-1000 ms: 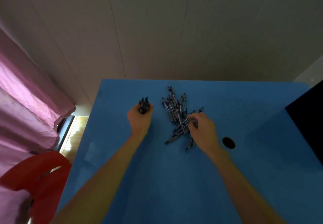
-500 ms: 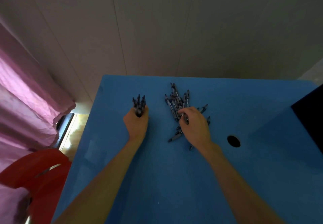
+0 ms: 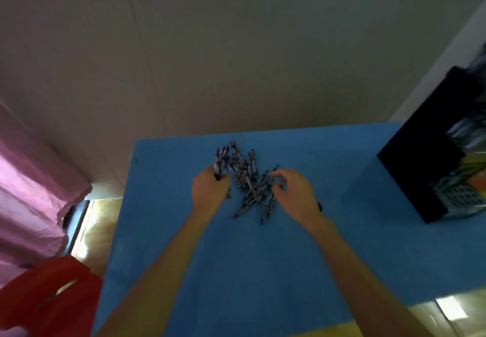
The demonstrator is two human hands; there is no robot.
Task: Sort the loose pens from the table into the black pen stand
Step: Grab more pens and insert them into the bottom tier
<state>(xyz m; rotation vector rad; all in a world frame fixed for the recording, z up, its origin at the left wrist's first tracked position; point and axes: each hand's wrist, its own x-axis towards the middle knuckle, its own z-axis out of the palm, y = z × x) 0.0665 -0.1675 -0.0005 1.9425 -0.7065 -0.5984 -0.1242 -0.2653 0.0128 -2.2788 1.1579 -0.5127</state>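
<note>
At the left edge there is a pink curtain [image 3: 34, 184] and, lower, a red chair [image 3: 47, 297]; they have no part in the work. The blue tabletop [image 3: 263, 271] carries everything that matters.

The left hand [image 3: 210, 192] is closed around a small bundle of pens [image 3: 221, 160], which stand up out of the fist with their ends pointing away from the person. This bundle is just beside the heap, at its left side. I judge that these pens are already collected but not yet delivered.

In the middle lies the heap of loose pens [image 3: 249, 181], many of them crossing one another, and a few single ones lie at its near edge. The heap looks large, so the main part of the sorting is not done.

The right hand [image 3: 294, 192] is over the right side of the heap with its fingers curled down among the pens. Whether it already pinches one, I cannot tell, because the fingertips are blurred.

At the far right stands the black pen stand [image 3: 420, 168], well apart from the heap and from both hands. Its open side seems to show some things inside, but the picture is too blurred there to say that they are pens.

So my judgement is: gathering is in progress, and carrying the bundle across to the stand remains, followed by more rounds for the rest of the heap.
</note>
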